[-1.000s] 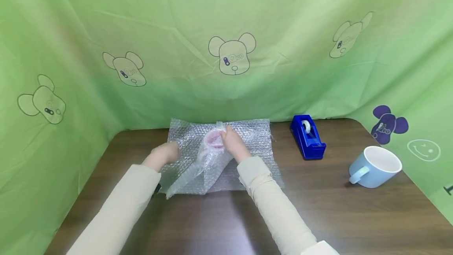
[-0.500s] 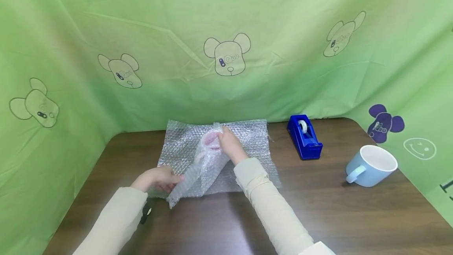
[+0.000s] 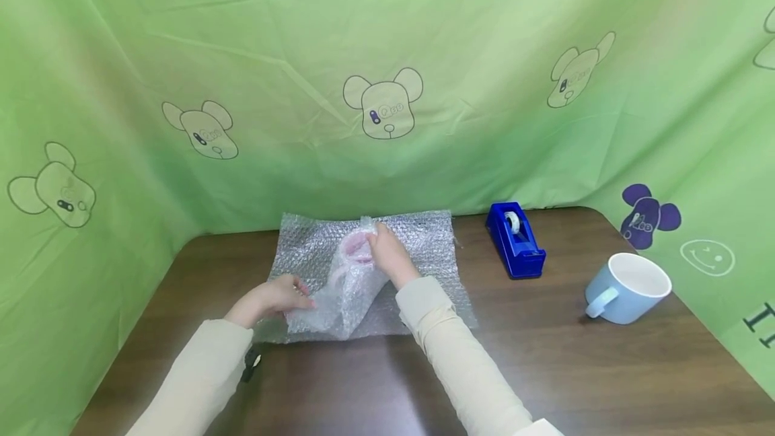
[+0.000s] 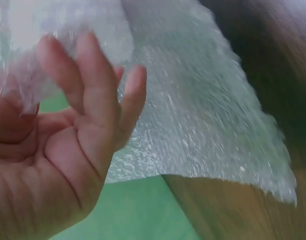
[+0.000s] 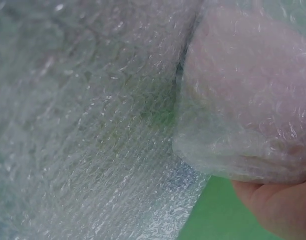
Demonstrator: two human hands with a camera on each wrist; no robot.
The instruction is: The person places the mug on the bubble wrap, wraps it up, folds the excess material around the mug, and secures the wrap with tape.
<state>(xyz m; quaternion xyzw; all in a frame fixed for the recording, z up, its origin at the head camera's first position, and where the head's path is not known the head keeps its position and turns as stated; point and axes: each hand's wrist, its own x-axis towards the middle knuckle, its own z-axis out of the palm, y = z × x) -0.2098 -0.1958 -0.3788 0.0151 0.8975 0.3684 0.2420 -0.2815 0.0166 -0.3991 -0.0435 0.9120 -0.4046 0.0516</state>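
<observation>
A pink cup [image 3: 353,252] lies tilted in bubble wrap [image 3: 363,298], its round rim visible through the film. At the rim, my right hand [image 3: 390,254] grips the cup together with the layer around it. The right wrist view shows the pink cup [image 5: 247,75] through the wrap, with part of my right hand [image 5: 280,205] beneath. My left hand [image 3: 275,296] pinches a loose flap at the near left. Seen from the left wrist, the flap lies between thumb and fingertips of my left hand [image 4: 78,135], while the other fingers are loosely bent.
The flat part of the bubble wrap sheet [image 3: 424,234] spreads under the cup near the table's back edge. A blue tape dispenser [image 3: 514,241] stands to its right. Farther right, a light blue mug [image 3: 626,291] sits near the table edge. A green printed curtain [image 3: 290,120] surrounds the table.
My left hand came down toward the near left and took the loose flap, which now lies folded lower over the sheet. The right hand keeps its hold on the cup.
</observation>
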